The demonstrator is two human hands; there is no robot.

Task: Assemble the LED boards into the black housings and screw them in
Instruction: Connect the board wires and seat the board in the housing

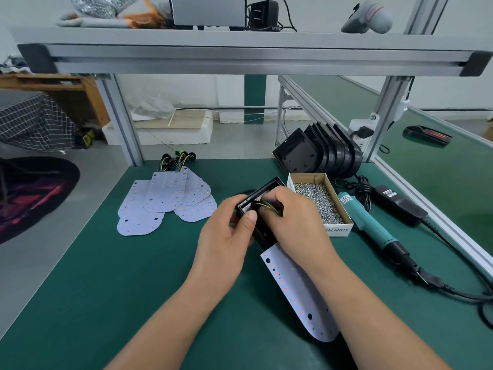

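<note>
Closest to you, 1 LED board [296,297] slants out from under your right wrist, its rounded end toward you and its far end meeting the black housing [258,225]. Your 2 hands meet on that housing above the green mat [106,289]. Your left hand [226,236] grips its left side, thumb pressed on the near edge. Your right hand [293,220] curls its fingers round the coloured wires [270,206] at the housing's open side.

Just right of your hands stands a cardboard box of screws [318,204]. Beside it lies the teal electric screwdriver [370,222], with a black power adapter [397,204] further right. To the left, a pile of loose LED boards [165,201] lies fanned out on the mat, their wire leads bunched at the far end.

Beyond the screw box, a row of spare black housings [320,153] leans together against the frame post. An aluminium shelf [240,52] spans overhead.
</note>
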